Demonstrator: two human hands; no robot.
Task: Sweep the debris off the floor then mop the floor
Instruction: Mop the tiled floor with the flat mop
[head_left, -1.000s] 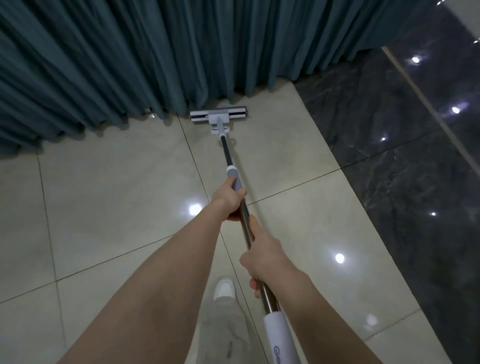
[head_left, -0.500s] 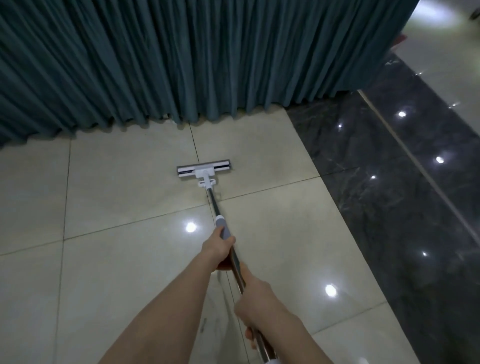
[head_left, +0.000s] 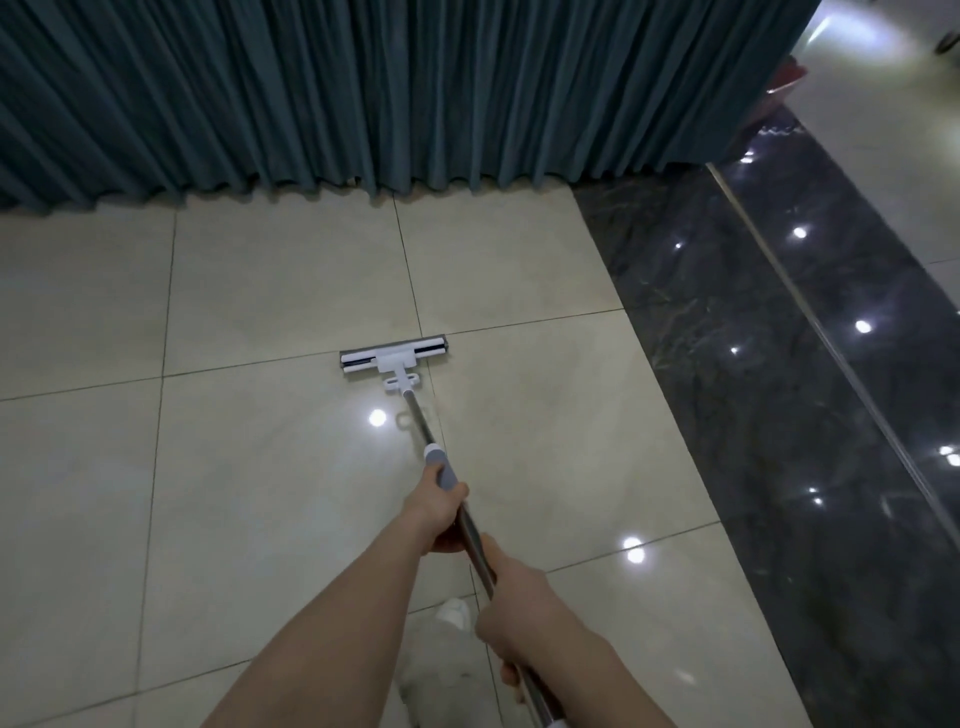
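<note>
A flat mop with a white and black head (head_left: 393, 354) rests on the glossy beige tiled floor (head_left: 260, 467), about one tile short of the curtain. Its metal pole (head_left: 418, 423) slants back toward me. My left hand (head_left: 435, 512) is closed around the pole just below its grey collar. My right hand (head_left: 511, 608) grips the pole lower down, nearer my body. The pole's white end leaves the frame at the bottom. No loose debris shows on the tiles.
A pleated teal curtain (head_left: 363, 88) hangs to the floor along the far side. A dark marble strip (head_left: 753, 389) with a metal rail (head_left: 831, 353) runs down the right. My white shoe (head_left: 453, 613) stands below the hands. A red object (head_left: 789, 75) sits far right.
The mop head has been drawn back from the curtain's foot toward me, by about one tile. Both hands kept their grip on the pole.
</note>
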